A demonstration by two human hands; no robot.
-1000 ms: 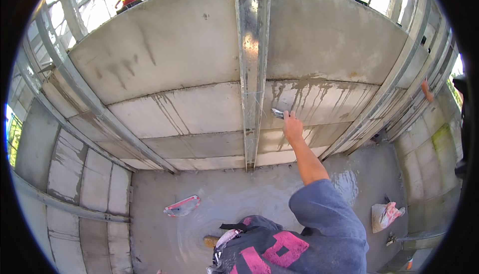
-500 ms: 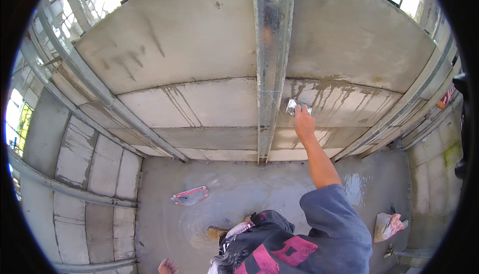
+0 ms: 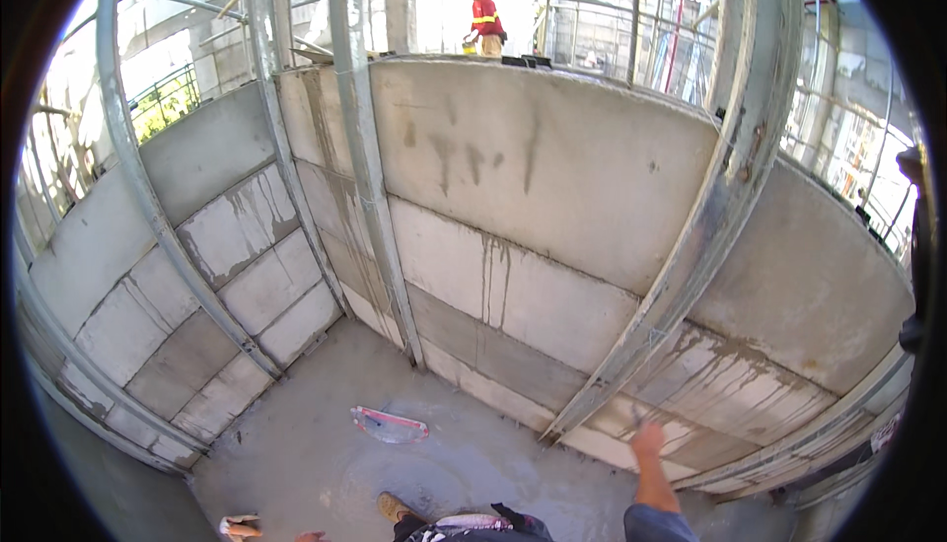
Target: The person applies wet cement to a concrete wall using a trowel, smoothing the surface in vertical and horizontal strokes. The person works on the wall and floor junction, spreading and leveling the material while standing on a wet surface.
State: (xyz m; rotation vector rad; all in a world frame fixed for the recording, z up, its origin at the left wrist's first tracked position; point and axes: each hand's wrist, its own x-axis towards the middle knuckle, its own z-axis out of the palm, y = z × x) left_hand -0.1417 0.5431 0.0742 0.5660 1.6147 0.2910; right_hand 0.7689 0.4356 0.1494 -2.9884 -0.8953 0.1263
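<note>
My right hand (image 3: 648, 440) is raised before the block wall, just right of the thick steel post. Its fingers look closed, though motion smears them. A small greyish shape shows at the fingertips; I cannot make out its kind. Only a sliver of my left hand (image 3: 311, 536) shows at the lower edge, its fingers mostly cut off. The wall panel (image 3: 730, 384) near my right hand carries dark wet streaks running down from its upper joint.
Steel posts (image 3: 370, 197) stand along the grey block walls. On the wet floor (image 3: 296, 424) lies a flat, red-edged piece (image 3: 391, 426). My brown boot (image 3: 393, 507) is near it. A white and orange thing (image 3: 240, 526) lies lower left. Beyond the wall stands a person in red (image 3: 485, 19).
The view has swung left and up, showing more of the left wall and the person beyond. The silvery thing clear in my right hand before is now hardly visible.
</note>
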